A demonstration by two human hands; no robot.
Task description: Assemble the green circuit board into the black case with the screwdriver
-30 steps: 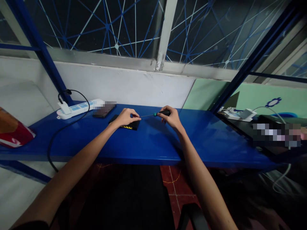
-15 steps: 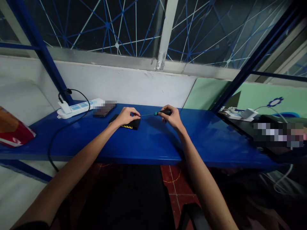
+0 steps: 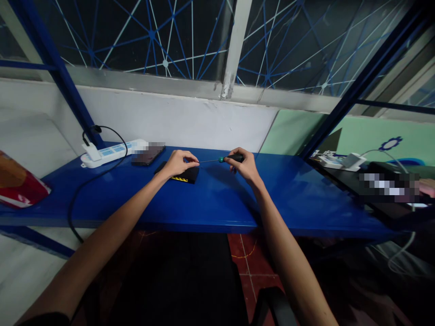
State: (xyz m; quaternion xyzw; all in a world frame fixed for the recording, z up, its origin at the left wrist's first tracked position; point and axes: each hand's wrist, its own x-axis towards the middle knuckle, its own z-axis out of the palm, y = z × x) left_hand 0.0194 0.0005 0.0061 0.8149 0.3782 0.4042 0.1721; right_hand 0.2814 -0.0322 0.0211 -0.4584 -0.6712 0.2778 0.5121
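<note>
In my right hand (image 3: 244,164) is a screwdriver (image 3: 221,160) with a black and green handle. Its thin shaft lies nearly level and points left. My left hand (image 3: 176,164) is pinched closed at the screwdriver's tip, thumb and forefinger together; whatever lies between them is too small to make out. Under that hand a flat black case (image 3: 192,175) rests on the blue table (image 3: 217,199), with a yellow-and-black striped strip along its front edge. Tiny dark specks sit near the case's right corner.
A phone (image 3: 147,156) and a white power strip (image 3: 112,154) with a black cable (image 3: 81,184) lie at the left rear. A red packet (image 3: 22,190) stands far left. On the right are a white charger (image 3: 353,161) and another person's hand (image 3: 427,186). Blue posts frame the table.
Both my hands and the screwdriver stay almost where they were. At the far right, the other person's hand has shifted slightly.
</note>
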